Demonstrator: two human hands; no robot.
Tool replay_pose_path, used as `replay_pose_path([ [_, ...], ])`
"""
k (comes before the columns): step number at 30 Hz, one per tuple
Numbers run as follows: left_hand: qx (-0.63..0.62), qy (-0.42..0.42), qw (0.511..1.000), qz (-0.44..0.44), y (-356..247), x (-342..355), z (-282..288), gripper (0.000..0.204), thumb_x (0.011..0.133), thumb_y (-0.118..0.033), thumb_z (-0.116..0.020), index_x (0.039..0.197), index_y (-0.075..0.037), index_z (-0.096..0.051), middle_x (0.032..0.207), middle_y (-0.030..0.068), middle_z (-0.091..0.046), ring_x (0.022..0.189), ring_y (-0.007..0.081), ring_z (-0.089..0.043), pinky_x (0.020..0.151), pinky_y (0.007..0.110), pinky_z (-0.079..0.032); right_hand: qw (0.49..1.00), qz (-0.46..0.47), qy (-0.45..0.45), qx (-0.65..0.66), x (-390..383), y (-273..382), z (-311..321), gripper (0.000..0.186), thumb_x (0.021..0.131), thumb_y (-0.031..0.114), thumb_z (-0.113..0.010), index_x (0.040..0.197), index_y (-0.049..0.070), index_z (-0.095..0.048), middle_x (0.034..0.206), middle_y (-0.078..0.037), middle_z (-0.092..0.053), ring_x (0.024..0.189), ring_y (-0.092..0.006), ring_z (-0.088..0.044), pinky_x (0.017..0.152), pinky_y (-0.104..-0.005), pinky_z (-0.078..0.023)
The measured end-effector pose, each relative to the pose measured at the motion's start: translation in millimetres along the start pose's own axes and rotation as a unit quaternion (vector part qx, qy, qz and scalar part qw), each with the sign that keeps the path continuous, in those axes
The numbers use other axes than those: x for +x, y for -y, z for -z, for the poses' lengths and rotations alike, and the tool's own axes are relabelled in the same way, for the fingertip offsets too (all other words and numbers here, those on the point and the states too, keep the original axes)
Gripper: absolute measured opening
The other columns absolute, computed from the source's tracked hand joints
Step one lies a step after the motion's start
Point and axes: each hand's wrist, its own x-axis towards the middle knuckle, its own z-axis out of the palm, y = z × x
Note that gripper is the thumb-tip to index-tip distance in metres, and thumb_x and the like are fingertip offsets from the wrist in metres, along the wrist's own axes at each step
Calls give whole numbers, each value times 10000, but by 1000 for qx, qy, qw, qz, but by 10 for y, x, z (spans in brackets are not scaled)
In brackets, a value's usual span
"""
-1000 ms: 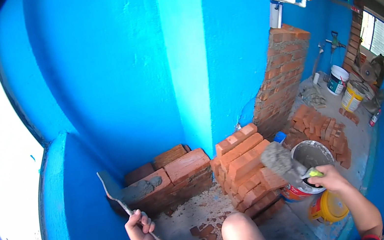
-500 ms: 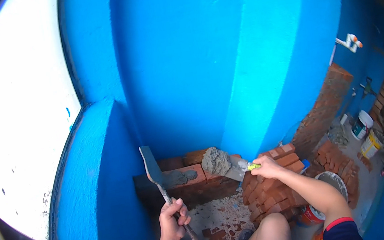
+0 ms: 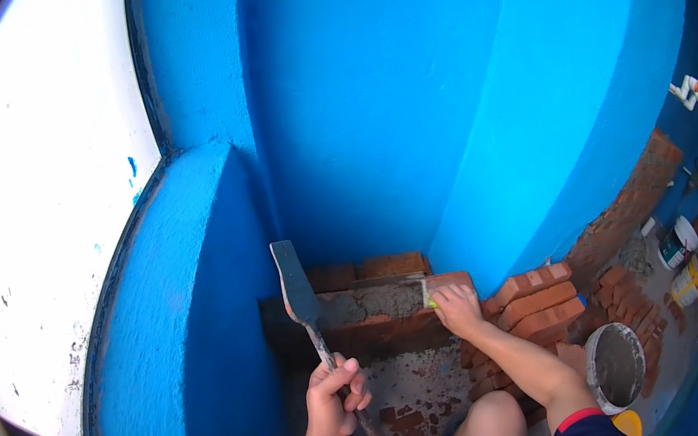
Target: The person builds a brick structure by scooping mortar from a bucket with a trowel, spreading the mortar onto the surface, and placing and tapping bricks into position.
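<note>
Right hand [image 3: 459, 308] grips a trowel [image 3: 432, 300] by its yellow-green end, beside mortar [image 3: 375, 303] spread toward nine o'clock on a low brick wall [image 3: 376, 338]; left hand [image 3: 337, 397] clasps a flat-bladed tool [image 3: 295, 282] pointing nearly to twelve. A bucket [image 3: 593, 371] stands at the right hand's four o'clock.

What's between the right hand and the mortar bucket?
Head view: stacked red bricks, partly hidden by the right forearm, lie between the right hand and the mortar bucket.
</note>
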Motion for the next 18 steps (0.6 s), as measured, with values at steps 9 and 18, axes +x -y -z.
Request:
replay_pose_path([
  [9, -3, -4, 1000, -6, 23, -9, -78, 180, 878, -98, -590, 747, -118, -469, 589, 68, -508, 373, 95, -310, 422, 264, -311, 996, -80, -21, 39, 302, 252, 153, 325, 747, 90, -693, 1049, 103, -574, 1019, -65, -579, 995, -274, -556, 835, -416, -411],
  [18, -10, -20, 998, -59, -84, -128, 36, 111, 872, -119, -556, 784, -129, -489, 592, 48, -479, 367, 100, -297, 405, 260, -310, 650, -476, 201, 558, 94, 109, 834, 362, 928, 326, -617, 1000, -15, -522, 801, -68, -584, 577, -104, -555, 494, -302, -453],
])
